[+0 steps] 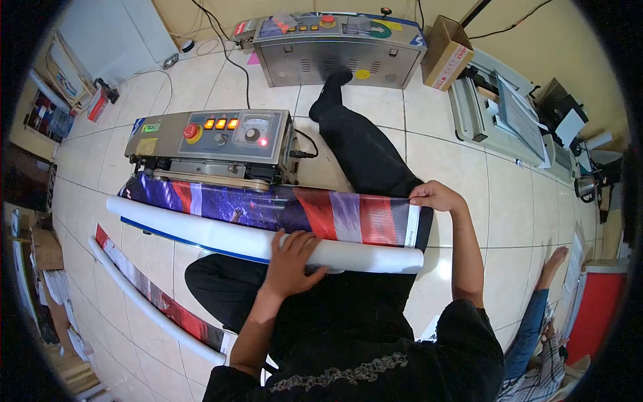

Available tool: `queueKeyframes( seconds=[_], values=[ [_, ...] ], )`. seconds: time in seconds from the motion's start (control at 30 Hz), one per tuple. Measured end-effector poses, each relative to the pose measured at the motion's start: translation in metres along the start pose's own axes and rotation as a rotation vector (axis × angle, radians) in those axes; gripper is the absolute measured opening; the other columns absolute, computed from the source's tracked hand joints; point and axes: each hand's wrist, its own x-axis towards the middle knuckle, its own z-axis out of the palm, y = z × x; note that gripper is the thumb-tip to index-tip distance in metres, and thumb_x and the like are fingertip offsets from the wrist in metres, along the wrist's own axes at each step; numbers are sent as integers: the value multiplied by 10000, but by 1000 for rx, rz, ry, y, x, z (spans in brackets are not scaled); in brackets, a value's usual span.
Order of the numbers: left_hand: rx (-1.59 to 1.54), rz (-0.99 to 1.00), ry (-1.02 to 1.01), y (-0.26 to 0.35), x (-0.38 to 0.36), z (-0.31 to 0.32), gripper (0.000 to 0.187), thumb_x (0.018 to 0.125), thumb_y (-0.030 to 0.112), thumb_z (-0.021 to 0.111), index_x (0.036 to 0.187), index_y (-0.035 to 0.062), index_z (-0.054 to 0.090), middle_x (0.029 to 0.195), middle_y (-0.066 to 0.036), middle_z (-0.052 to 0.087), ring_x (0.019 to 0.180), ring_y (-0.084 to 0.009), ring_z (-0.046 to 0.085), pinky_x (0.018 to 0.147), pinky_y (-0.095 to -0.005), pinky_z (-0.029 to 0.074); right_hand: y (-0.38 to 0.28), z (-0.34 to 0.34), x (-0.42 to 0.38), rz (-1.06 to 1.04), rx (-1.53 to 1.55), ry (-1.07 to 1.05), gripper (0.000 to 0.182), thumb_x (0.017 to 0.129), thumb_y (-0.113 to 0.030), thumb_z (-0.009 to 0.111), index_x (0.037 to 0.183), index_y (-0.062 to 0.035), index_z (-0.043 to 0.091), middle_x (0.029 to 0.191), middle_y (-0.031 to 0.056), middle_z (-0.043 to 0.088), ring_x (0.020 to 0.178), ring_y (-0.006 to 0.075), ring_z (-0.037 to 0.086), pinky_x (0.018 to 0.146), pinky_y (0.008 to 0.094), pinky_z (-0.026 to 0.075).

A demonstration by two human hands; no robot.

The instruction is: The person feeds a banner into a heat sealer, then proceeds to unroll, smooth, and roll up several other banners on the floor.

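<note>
A printed banner (268, 209) in purple, red and white is partly wound into a long roll (221, 234), its white back outward, lying across my lap. My left hand (291, 261) rests on top of this roll with its fingers spread. At the right end, my right hand (439, 199) pinches the banner's upper corner between thumb and fingers, by a white edge strip. The banner's far edge lies against the front of a metal band sealer (207, 144), whose orange switches are lit. Its left part passes under the sealer's belt guide (207, 182).
A second rolled banner (157, 301) lies on the tiled floor at left. Another metal sealer (335, 57) stands by the wall, beside a cardboard box (447, 53). A cutter-like machine (499, 114) is at upper right. Another person's leg (536, 315) extends at lower right. A cable (244, 74) runs behind the sealer.
</note>
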Motion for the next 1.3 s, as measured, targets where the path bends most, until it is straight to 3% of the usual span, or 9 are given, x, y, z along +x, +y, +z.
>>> queueKeyframes(
  seconds=[0.27,0.6,0.9,0.97,1.0,1.07,1.1,1.17,1.3],
  values=[
    [-156,195,-183,68,33,35,762,823,471,689,1383,9,455,1381,-194,489,1303,-361,432,1130,-531,250,-3,10,9,41,98,8,177,955,-164,636,923,0,694,760,11,647,653,95,581,633,250,497],
    [-190,264,-54,118,45,71,656,799,379,728,1301,4,532,1239,-165,535,1105,-337,519,990,-500,388,8,21,26,-90,-4,100,194,920,-166,665,820,0,681,663,20,602,595,96,552,563,265,458],
    [-322,197,-133,130,53,68,649,781,379,741,1253,-18,537,1227,-206,540,1174,-387,501,1034,-598,331,4,29,40,-173,-2,104,222,929,-181,653,804,2,669,669,26,595,614,106,546,580,277,459],
    [-313,232,-20,136,50,89,638,739,385,744,1188,-23,548,1258,-229,532,1278,-431,439,1084,-631,286,2,30,43,-157,-93,108,233,928,-188,653,794,3,664,656,23,596,612,110,545,582,280,461],
    [-325,238,0,139,54,88,553,739,345,707,1115,-32,559,1203,-234,535,1224,-443,461,1074,-620,311,-1,31,44,-167,-105,102,236,925,-188,655,788,4,662,647,23,594,608,110,546,578,280,459],
    [-308,356,143,144,63,127,254,748,218,584,833,-21,597,891,-164,565,999,-355,565,1039,-589,358,0,32,47,-176,-89,98,242,918,-188,659,775,7,656,633,24,592,599,110,548,571,281,454],
    [-195,501,147,141,66,143,238,736,220,572,766,-5,643,811,-147,590,961,-328,585,1033,-583,356,4,34,51,-173,-56,103,245,915,-187,660,769,9,652,630,25,592,594,111,548,566,282,452],
    [-5,704,-92,136,73,140,289,752,253,580,864,33,728,903,-129,672,965,-310,608,1050,-566,342,9,36,57,-192,-74,130,251,900,-188,670,754,14,644,623,23,591,590,107,547,558,277,444],
    [309,836,-279,123,85,119,275,856,227,561,933,38,745,1025,-126,701,1002,-316,634,1035,-542,370,11,34,67,-173,12,103,253,880,-193,685,735,9,642,613,23,588,587,102,544,555,264,433]
  ],
)
